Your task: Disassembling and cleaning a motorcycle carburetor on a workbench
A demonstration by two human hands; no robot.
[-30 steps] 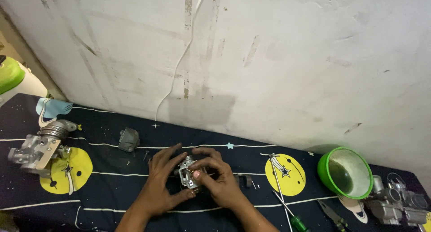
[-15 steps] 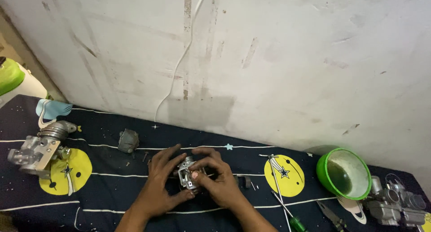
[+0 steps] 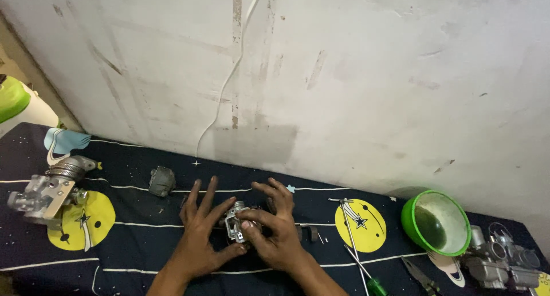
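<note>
Risk first: I have both hands on 1 small metal carburetor body [image 3: 236, 223], and it sits low over the dark star-patterned cloth [image 3: 137, 239] that covers the surface, near the middle of the front half. My left hand [image 3: 197, 239] lies half open, fingers spread, thumb and palm cupping the part's left side. My right hand [image 3: 275, 230] curls closed around its right side, fingertips pinching the top. That grip looks firm enough, but I judge that any small loose piece could drop out and vanish against the busy dark print; a few tiny light specks already lie just right of my right hand.

A small dark fitting [image 3: 309, 233] sits just beside my right wrist, so a sideways sweep there could knock it. A long thin rod [image 3: 350, 239] and a green-handled screwdriver [image 3: 372, 281] lie to the right, near enough for my forearm to roll them.

Room is better to the left: between my left hand and the larger carburetor assembly [image 3: 46, 193] at the far left edge the cloth is mostly open, with only a grey metal cap [image 3: 162, 180] behind. The green bowl [image 3: 438, 221] and another carburetor [image 3: 498, 261] stand well apart on the right. The wall [image 3: 344, 72] closes off the back, and the front edge lies close under my wrists.
</note>
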